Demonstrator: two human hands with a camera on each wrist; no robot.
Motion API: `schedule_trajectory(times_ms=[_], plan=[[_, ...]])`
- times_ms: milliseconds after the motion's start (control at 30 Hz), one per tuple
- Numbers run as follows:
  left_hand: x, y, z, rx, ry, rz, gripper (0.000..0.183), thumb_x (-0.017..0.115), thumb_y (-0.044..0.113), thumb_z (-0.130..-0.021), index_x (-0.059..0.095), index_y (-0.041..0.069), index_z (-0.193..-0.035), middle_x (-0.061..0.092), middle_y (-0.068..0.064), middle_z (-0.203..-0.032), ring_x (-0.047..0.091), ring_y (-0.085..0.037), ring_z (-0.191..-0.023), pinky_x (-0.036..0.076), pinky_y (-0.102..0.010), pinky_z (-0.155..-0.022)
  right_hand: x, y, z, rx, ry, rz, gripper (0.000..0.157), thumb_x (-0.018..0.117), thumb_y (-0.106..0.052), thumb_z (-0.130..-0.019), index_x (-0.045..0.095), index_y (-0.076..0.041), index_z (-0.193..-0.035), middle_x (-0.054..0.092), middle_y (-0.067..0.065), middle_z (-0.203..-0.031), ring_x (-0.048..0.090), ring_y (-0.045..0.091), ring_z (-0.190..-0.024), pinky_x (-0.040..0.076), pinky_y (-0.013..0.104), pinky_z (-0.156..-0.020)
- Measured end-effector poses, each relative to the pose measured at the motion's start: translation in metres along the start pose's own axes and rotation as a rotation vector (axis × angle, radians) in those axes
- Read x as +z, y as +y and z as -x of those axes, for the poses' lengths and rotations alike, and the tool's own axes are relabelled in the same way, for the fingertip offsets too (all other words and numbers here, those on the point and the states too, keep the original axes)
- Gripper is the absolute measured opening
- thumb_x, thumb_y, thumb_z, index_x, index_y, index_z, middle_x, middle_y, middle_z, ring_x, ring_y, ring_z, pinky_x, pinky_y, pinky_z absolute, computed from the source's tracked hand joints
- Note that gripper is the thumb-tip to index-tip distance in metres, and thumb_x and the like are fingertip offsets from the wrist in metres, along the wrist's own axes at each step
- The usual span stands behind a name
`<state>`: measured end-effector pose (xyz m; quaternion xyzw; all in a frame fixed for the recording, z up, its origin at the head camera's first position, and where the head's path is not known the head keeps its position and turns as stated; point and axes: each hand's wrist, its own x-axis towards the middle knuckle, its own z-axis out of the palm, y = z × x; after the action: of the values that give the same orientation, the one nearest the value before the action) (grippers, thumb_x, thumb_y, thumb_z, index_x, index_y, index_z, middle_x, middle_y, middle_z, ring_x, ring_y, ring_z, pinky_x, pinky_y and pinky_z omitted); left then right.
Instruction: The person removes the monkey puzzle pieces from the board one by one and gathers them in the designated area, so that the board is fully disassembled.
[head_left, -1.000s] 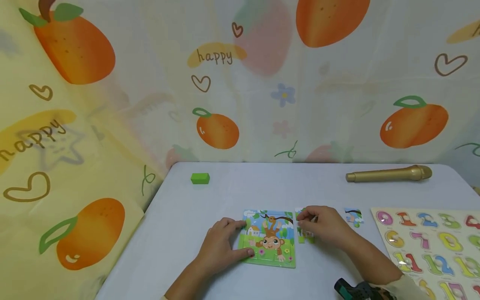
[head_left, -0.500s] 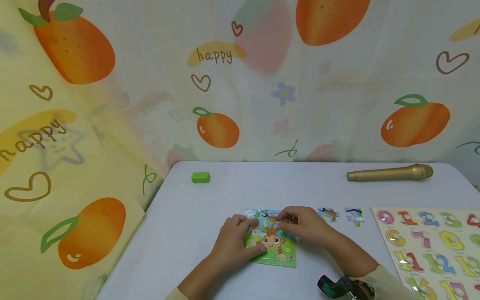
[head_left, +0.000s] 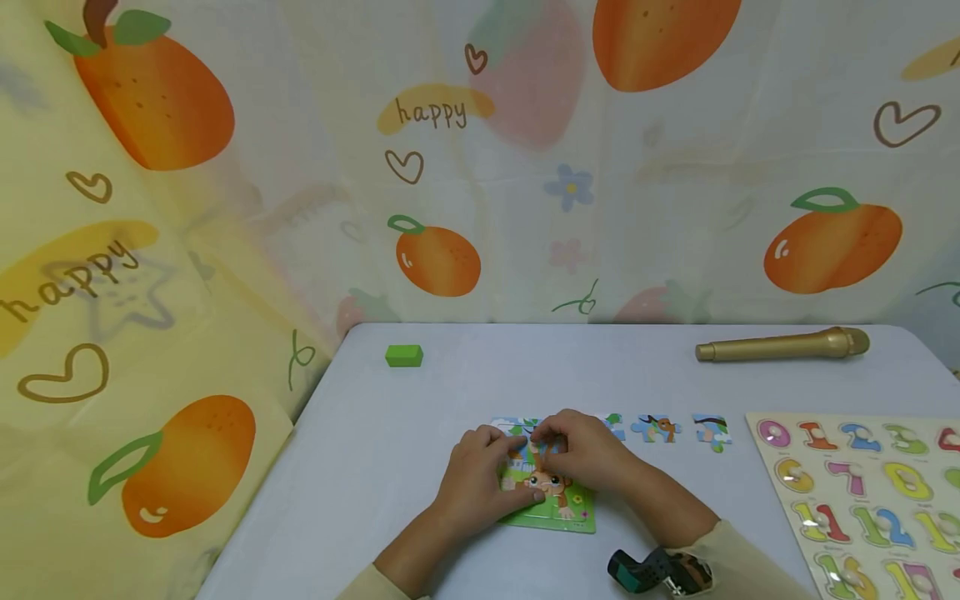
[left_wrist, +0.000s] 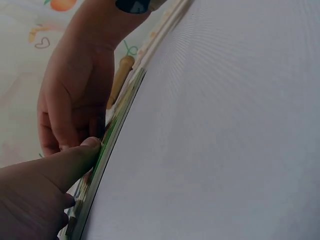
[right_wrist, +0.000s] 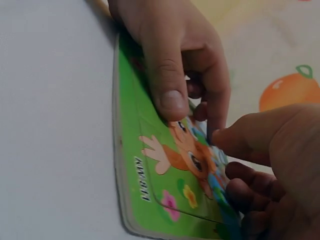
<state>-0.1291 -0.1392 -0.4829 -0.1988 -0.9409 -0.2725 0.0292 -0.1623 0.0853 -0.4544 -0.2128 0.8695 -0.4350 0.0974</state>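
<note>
A square puzzle board (head_left: 562, 521) with a monkey picture and green border lies on the table. My left hand (head_left: 480, 479) rests over its left side. Its thumb (right_wrist: 172, 102) lies on the picture beside the monkey's face, and its index finger reaches over the upper part. My right hand (head_left: 588, 450) comes in from the right, its bent fingers and thumb close to the left index finger over the board. I cannot tell whether a piece is between the right fingertips. Right of that hand lie loose puzzle pieces: a partly covered one (head_left: 616, 425), a tail piece (head_left: 657, 428) and a branch piece (head_left: 711, 428).
A number board (head_left: 847, 454) with several knobbed digits lies at the right. Behind it is a gold microphone (head_left: 783, 345). A green block (head_left: 404, 356) sits at the back left. A fruit-print curtain (head_left: 525, 250) hangs behind the table.
My right hand has moved left from the loose pieces onto the board, uncovering the tail piece. My left hand has slid a little to the right, farther over the picture.
</note>
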Motion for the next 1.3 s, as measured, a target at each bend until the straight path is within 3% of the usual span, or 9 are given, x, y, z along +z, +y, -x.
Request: schedule_trajectory(times_ms=[300,667,1300], plan=[[0.002,-0.003,-0.001,0.041,0.021,-0.042,0.074,0.089,0.061,-0.080,0.074,0.016,-0.136,0.055,0.008,-0.110,0.045,-0.012,-0.097,0.043,-0.035,-0.088,0.000,0.004,0.000,0.001,-0.019,0.085,0.022,0.084,-0.011,-0.091,0.077,-0.012,-0.111,0.062,-0.001,-0.104,0.055,0.010,-0.076,0.049,0.028,-0.069],[0.002,-0.003,-0.001,0.058,0.040,-0.048,0.074,0.091,0.060,-0.078,0.075,0.015,-0.135,0.056,0.007,-0.110,0.046,-0.012,-0.097,0.044,-0.034,-0.086,-0.009,0.004,-0.002,-0.027,-0.109,0.107,0.038,0.070,0.010,-0.084,0.073,-0.010,-0.117,0.060,-0.002,-0.103,0.052,0.012,-0.084,0.046,0.028,-0.076],[0.003,-0.006,0.001,0.044,0.031,-0.057,0.077,0.088,0.065,-0.079,0.074,0.017,-0.137,0.055,0.008,-0.111,0.045,-0.012,-0.097,0.043,-0.034,-0.086,-0.004,-0.003,-0.002,0.008,-0.126,0.109,0.044,0.068,0.015,-0.081,0.069,-0.011,-0.116,0.060,0.001,-0.108,0.054,0.018,-0.094,0.048,0.039,-0.085]])
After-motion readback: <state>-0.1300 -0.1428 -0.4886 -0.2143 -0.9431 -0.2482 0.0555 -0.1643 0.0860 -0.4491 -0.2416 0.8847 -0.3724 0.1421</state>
